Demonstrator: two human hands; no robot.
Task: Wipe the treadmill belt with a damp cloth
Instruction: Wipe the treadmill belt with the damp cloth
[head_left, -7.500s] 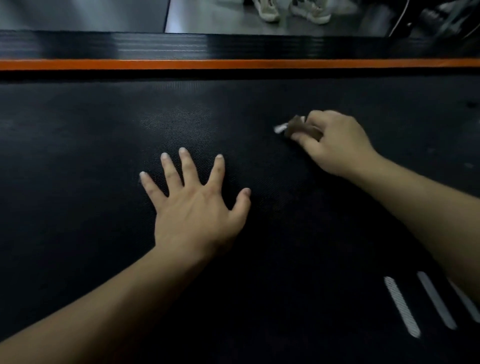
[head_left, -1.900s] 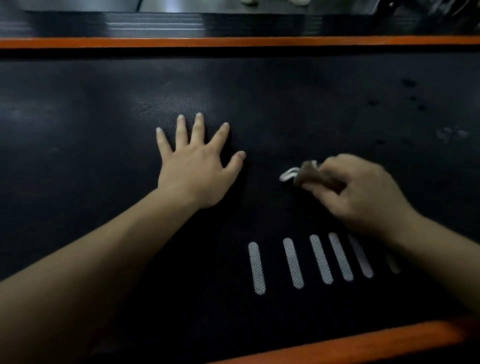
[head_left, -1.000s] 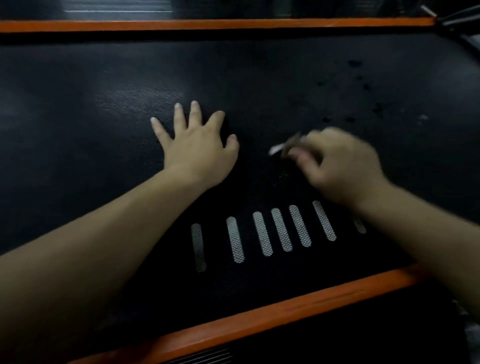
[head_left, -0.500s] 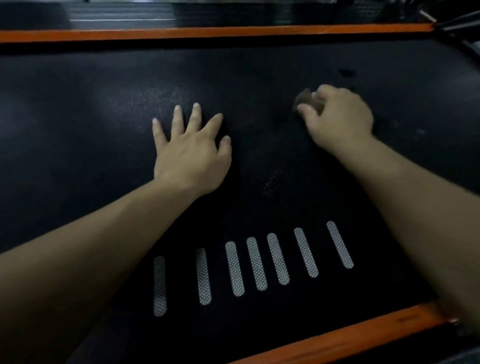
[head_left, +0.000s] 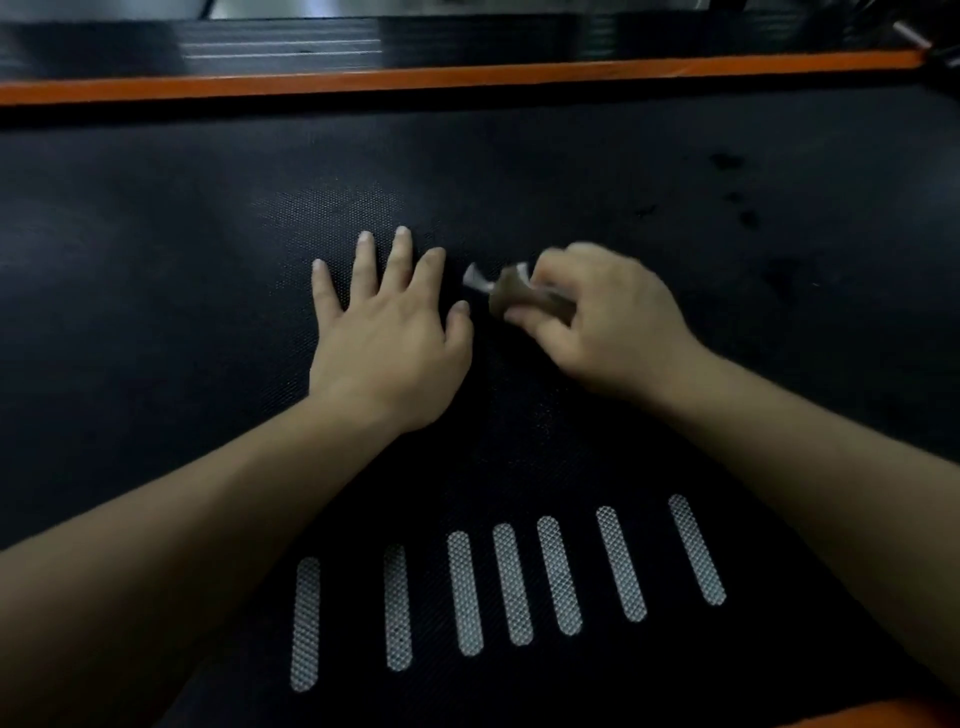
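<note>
Pressing flat on the black textured treadmill belt (head_left: 156, 291), the left hand (head_left: 387, 343) lies palm down with its fingers (head_left: 402, 249) spread wide and straight, holding nothing. Its thumb points toward the right hand (head_left: 608, 322), which sits just beside it, curled into a loose fist around a small bunched brown cloth (head_left: 519, 296). The cloth pokes out from between the thumb and the bent fingers on the side nearest the left hand, and a pale, lighter end of it sticks out toward the left thumb without touching it. The right hand and the cloth are blurred, so the cloth's weave and whether it looks wet cannot be told; its underside appears to meet the belt, though the contact line is smeared.

Both bare forearms reach in from the near edge of the view. Between them, nearer the camera, a row of seven pale mesh-patterned oblong markings (head_left: 511, 582) is printed on the belt. Several dark blotches (head_left: 727, 163) mark the belt at the far right. An orange strip (head_left: 467, 78) runs along the far edge of the belt, with a ribbed black side rail (head_left: 285, 47) beyond it, and a sliver of orange shows at the near right corner.
</note>
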